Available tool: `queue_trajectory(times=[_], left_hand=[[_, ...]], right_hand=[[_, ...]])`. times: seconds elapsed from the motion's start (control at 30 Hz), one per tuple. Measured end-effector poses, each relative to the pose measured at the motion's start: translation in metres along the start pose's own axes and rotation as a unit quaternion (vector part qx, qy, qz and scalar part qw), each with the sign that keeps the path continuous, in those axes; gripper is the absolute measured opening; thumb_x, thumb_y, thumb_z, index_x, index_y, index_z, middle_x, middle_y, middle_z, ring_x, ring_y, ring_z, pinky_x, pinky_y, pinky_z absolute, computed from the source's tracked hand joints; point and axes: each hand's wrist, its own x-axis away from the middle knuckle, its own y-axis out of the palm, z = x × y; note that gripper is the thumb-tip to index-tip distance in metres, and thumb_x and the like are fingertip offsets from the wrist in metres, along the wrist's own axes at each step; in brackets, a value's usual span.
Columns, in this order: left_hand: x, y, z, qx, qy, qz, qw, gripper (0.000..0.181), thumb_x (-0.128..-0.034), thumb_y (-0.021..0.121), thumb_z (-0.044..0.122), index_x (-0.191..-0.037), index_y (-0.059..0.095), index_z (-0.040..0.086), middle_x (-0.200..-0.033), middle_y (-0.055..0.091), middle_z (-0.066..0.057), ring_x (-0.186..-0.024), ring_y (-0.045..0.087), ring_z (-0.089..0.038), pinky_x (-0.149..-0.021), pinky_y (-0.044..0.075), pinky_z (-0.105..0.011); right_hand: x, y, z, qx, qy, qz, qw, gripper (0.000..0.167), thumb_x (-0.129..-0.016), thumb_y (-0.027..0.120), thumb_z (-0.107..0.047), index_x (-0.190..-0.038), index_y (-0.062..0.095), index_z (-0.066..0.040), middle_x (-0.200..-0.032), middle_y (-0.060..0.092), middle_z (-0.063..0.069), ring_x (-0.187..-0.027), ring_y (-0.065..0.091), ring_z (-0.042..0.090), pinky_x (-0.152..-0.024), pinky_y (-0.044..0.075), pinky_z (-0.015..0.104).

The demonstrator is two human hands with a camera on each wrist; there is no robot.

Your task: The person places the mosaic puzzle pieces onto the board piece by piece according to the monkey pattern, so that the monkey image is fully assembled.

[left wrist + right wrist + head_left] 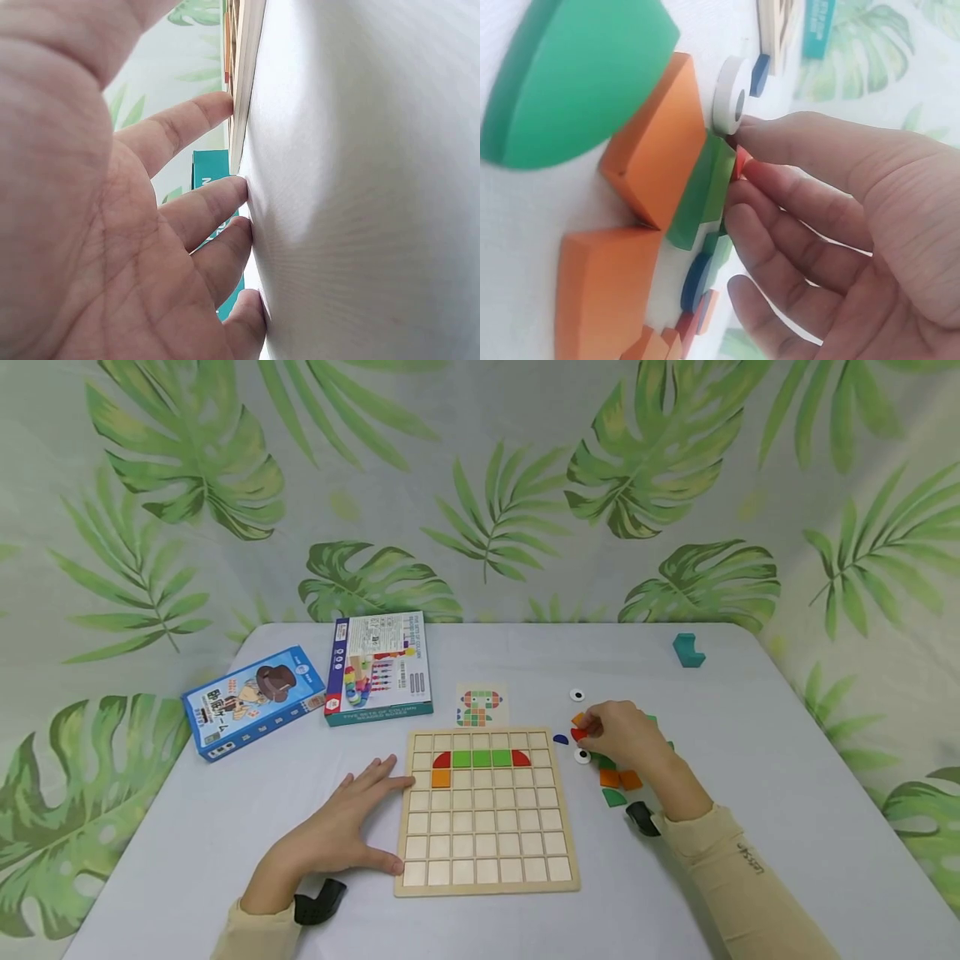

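My left hand (333,827) lies spread beside a wooden grid board (487,889), thumb and index finger touching its left edge. In the left wrist view its fingers (206,202) are extended, some resting on the cloth. On the board sit two red quarter-round pieces (521,758), a row of green squares (482,758) and an orange square (441,778). Right of the board, my right hand (626,739) pinches a small red piece (740,161) between thumb and index finger, low over a pile of loose pieces. The fingers partly hide the red piece.
A picture card (482,706) lies above the board. White eye discs (577,694), a blue half-round piece (560,739), orange squares (610,778) and a green quarter-round (613,797) lie at right. A blue box (255,702), another box (380,710) and a teal block (687,650) stand farther back.
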Motion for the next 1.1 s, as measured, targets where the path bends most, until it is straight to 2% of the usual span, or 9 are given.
queue_trajectory(times=[0.33, 0.5, 0.83, 1.1], left_hand=[[0.001, 0.002, -0.001, -0.006, 0.001, 0.002, 1.0, 0.108, -0.0669, 0.099, 0.056, -0.159, 0.052, 0.023, -0.179, 0.024, -0.015, -0.167, 0.015, -0.045, -0.132, 0.009, -0.074], [0.001, 0.002, -0.001, -0.006, 0.004, 0.003, 1.0, 0.108, -0.0673, 0.098, 0.057, -0.159, 0.052, 0.023, -0.18, 0.024, -0.015, -0.167, 0.015, -0.045, -0.132, 0.009, -0.073], [0.0, 0.001, -0.001, -0.005, 0.006, -0.001, 1.0, 0.109, -0.0674, 0.099, 0.055, -0.159, 0.051, 0.022, -0.179, 0.025, -0.016, -0.167, 0.016, -0.045, -0.132, 0.01, -0.074], [-0.001, 0.0, 0.0, -0.005, 0.004, -0.002, 1.0, 0.108, -0.0676, 0.099, 0.055, -0.159, 0.051, 0.021, -0.179, 0.024, -0.016, -0.167, 0.015, -0.045, -0.132, 0.01, -0.073]], right_hand=[[0.0, 0.002, 0.002, -0.006, -0.009, 0.01, 0.9999, 0.02, -0.094, 0.083, -0.016, -0.106, 0.077, -0.001, -0.097, 0.078, 0.009, -0.084, 0.068, 0.019, -0.082, 0.064, 0.039], [0.002, 0.002, -0.001, -0.014, -0.02, 0.019, 0.9995, 0.021, -0.094, 0.082, -0.017, -0.106, 0.077, -0.001, -0.096, 0.078, 0.009, -0.082, 0.067, 0.018, -0.079, 0.063, 0.037], [0.006, 0.005, -0.024, -0.024, -0.058, 0.029, 0.9976, 0.017, -0.094, 0.082, -0.017, -0.104, 0.079, -0.004, -0.098, 0.077, 0.007, -0.089, 0.067, 0.021, -0.082, 0.061, 0.037], [0.005, 0.017, -0.05, -0.026, -0.081, 0.009, 0.9963, 0.02, -0.093, 0.083, -0.019, -0.106, 0.079, -0.004, -0.101, 0.078, 0.006, -0.09, 0.067, 0.019, -0.084, 0.062, 0.036]])
